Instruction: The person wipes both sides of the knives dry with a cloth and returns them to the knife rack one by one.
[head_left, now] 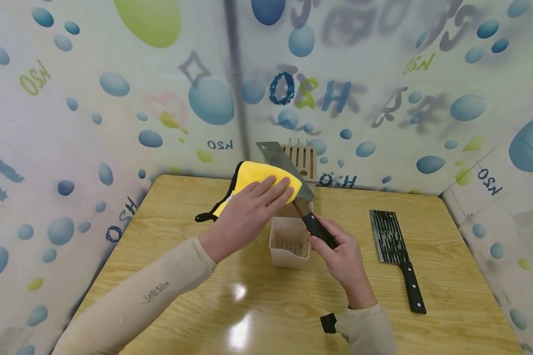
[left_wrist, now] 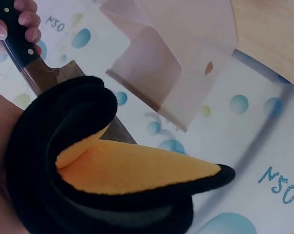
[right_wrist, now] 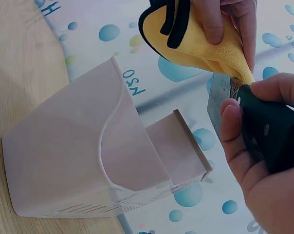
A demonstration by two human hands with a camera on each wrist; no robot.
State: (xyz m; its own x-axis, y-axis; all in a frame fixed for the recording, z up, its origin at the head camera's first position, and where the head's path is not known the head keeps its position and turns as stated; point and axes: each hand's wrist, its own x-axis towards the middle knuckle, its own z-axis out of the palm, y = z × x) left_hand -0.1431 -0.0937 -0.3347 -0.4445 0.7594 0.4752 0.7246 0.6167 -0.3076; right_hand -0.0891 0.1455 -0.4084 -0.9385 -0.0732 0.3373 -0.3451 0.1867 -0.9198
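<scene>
My right hand (head_left: 344, 259) grips the black riveted handle of a kitchen knife (head_left: 284, 162), its broad blade tilted up to the left. With my left hand (head_left: 244, 217) I hold a yellow cloth (head_left: 250, 175) with black edging against the blade. In the right wrist view the cloth (right_wrist: 205, 48) is pinched between thumb and fingers, folded over the blade close to the handle. Part of the blade is hidden by the cloth. Behind and below the knife stands a pale knife holder (head_left: 288, 259) with a slotted top and an open front compartment.
A second broad knife, a cleaver (head_left: 388, 239), lies on the wooden table (head_left: 195, 315) to the right, its black handle towards me. A patterned wall covering (head_left: 160, 88) rises right behind the table's back edge and along both sides.
</scene>
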